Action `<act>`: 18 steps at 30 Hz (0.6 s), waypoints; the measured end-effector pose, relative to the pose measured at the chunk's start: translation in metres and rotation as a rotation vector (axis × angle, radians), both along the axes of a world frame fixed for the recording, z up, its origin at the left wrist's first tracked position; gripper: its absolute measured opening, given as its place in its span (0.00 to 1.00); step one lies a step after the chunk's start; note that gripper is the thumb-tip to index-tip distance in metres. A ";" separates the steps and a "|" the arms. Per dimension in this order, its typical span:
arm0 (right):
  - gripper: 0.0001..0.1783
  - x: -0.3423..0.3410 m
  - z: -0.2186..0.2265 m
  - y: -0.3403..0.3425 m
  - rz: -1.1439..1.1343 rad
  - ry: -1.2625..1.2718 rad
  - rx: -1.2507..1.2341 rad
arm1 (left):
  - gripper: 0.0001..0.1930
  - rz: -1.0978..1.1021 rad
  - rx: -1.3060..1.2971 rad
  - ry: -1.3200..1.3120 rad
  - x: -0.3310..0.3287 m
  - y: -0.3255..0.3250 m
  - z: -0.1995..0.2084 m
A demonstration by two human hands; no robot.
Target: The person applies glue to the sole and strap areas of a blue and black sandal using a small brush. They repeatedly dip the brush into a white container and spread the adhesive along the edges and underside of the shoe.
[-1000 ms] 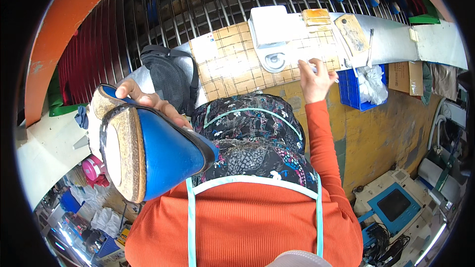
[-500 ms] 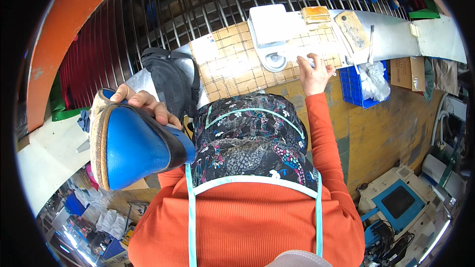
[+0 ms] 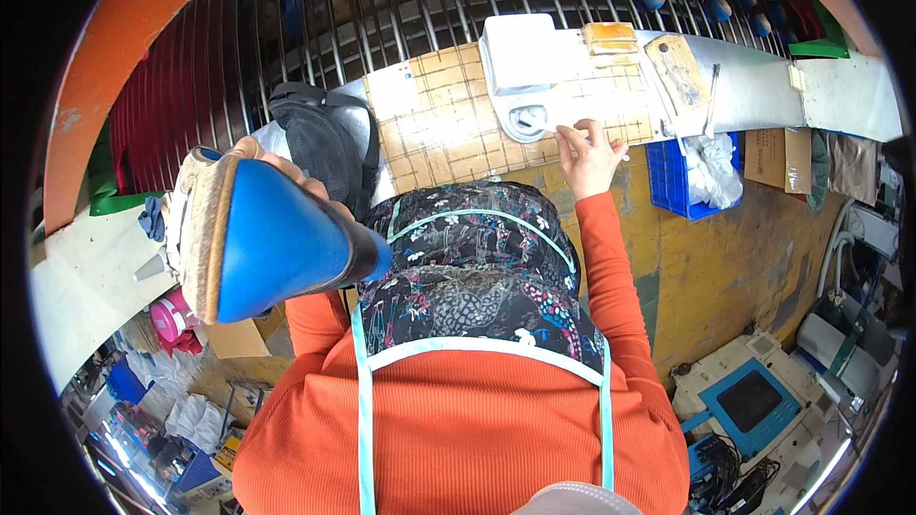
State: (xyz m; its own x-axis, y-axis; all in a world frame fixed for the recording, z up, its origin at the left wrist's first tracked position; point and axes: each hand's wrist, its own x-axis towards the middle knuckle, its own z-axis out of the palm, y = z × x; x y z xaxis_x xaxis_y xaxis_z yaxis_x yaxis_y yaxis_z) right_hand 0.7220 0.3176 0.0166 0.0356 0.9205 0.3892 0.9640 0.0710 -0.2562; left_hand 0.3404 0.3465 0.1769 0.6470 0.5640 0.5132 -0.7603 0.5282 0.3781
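Observation:
A blue shoe [image 3: 281, 238] with a woven, rope-like sole edge and a dark band is held up at the left, close to the camera. My left hand [image 3: 303, 181] is closed round its far side, so most of the fingers are hidden behind it. At the table, my right hand [image 3: 590, 160] pinches a thin white stick-like tool, its kind too small to make out. The tool's tip is at the round white cup [image 3: 523, 122] at the foot of a white box-shaped container [image 3: 518, 52].
A checked brown board [image 3: 429, 138] covers the table under the container. Amber blocks [image 3: 609, 41] and a stained plate [image 3: 679, 72] lie to the right. A black bag [image 3: 324, 143] sits left, a blue crate [image 3: 671, 181] hangs right, and a metal-bar rack [image 3: 410, 0] runs behind.
My right hand has moved left, bringing the tool to the round cup. The shoe in my left hand has turned and risen slightly in the view.

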 end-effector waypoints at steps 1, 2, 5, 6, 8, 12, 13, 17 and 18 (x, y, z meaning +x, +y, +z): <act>0.07 -0.001 -0.001 0.000 -0.008 -0.027 -0.016 | 0.26 0.016 0.004 0.000 0.000 0.000 0.000; 0.06 -0.001 -0.003 0.001 -0.013 -0.051 -0.028 | 0.29 0.031 0.015 -0.001 -0.002 -0.002 -0.001; 0.07 -0.003 -0.007 0.000 -0.042 -0.065 0.069 | 0.37 0.155 0.037 0.021 -0.005 -0.009 -0.006; 0.07 -0.004 -0.008 -0.001 -0.033 -0.081 0.049 | 0.40 0.245 0.039 0.047 -0.004 -0.015 -0.009; 0.06 -0.005 -0.010 -0.004 -0.020 -0.111 0.011 | 0.46 0.539 0.048 0.161 0.000 -0.026 -0.018; 0.05 -0.010 -0.012 -0.007 -0.079 -0.015 0.024 | 0.57 1.247 0.102 0.620 0.014 -0.029 -0.039; 0.05 -0.011 -0.012 -0.007 -0.087 -0.040 0.015 | 0.59 1.312 0.052 0.712 0.017 -0.021 -0.042; 0.05 -0.016 -0.013 -0.006 -0.062 -0.167 0.042 | 0.52 1.628 0.517 1.015 0.030 0.007 -0.031; 0.05 -0.016 -0.013 -0.007 -0.075 -0.147 -0.001 | 0.51 1.661 0.702 1.072 0.034 0.013 -0.024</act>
State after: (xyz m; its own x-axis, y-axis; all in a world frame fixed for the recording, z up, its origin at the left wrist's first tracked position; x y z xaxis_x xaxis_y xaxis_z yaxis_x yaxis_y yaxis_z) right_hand 0.7059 0.3111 0.0032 0.0474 0.9177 0.3945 0.9937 -0.0030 -0.1124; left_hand 0.3748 0.3598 0.1525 -0.0265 0.7106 0.7031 0.3464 -0.6532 0.6733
